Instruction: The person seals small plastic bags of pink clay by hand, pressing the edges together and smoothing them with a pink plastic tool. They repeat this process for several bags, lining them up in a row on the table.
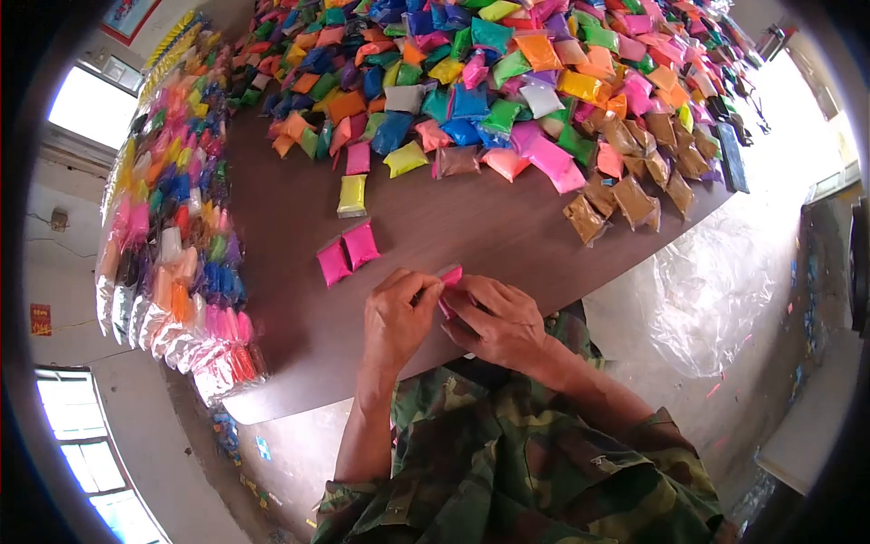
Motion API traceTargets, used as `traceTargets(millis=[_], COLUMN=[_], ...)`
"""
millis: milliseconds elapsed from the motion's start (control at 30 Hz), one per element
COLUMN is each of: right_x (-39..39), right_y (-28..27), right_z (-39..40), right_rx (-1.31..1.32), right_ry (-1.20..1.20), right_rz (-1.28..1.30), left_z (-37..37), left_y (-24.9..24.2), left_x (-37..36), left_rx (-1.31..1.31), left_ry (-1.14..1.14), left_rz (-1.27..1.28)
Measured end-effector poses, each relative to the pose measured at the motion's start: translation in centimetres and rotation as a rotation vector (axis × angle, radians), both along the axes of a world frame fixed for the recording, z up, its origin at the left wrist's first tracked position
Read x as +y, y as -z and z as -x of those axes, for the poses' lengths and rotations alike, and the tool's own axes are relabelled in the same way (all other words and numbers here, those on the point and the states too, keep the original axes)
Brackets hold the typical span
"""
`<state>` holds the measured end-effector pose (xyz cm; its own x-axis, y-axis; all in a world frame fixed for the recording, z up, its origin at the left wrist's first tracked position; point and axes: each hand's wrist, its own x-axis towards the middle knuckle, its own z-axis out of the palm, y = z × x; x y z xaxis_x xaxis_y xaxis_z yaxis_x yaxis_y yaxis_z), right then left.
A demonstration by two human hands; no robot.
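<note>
A small pink packet (450, 276) is held between my two hands, above the near edge of the brown table (299, 218). My left hand (401, 313) pinches its left end with closed fingers. On its right side, my right hand (497, 317) grips the same packet, fingers bent around it and partly covering it. Two magenta packets (349, 253) lie side by side on the table, left of and beyond my hands. Farther back sits a yellow packet (352, 196), with a small pink packet (358, 158) just behind it.
A large heap of colourful packets (471, 100) covers the far part of the table. Brown packets (634, 199) lie at its right front. Long clear bags of packets (181, 263) line the left edge. A clear plastic sheet (711, 299) lies on the floor at right.
</note>
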<state>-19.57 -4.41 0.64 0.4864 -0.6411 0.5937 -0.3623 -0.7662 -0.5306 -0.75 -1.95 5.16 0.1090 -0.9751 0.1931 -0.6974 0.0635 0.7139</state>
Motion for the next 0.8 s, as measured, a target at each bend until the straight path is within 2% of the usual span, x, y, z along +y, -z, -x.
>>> traceTargets(millis=[267,367,500,700,800], right_x=[-0.3,-0.1,0.1,0.2,0.2], right_y=[0.1,0.0,-0.2,0.0,0.0], right_z=[-0.2,-0.1,-0.1,-0.2,-0.4], right_rx=[-0.008,-0.008,-0.011,-0.009,0.001], right_ry=[0.013,0.018,0.02,0.064,0.059], right_rz=[0.022,0.012,-0.014,-0.027,-0.023], left_z=[-0.3,-0.7,-1.2,-0.9,-0.7], left_y=[0.4,1.1,1.6,-0.7,1.0], left_x=[-2.4,-3.8,-3.7,0.1,1.0], left_rx=[-0.192,-0.173,-0.125,0.033,0.021], left_ry=[0.114,0.16,0.049,0.05,0.028], left_rz=[-0.033,-0.021,0.022,-0.022,0.015])
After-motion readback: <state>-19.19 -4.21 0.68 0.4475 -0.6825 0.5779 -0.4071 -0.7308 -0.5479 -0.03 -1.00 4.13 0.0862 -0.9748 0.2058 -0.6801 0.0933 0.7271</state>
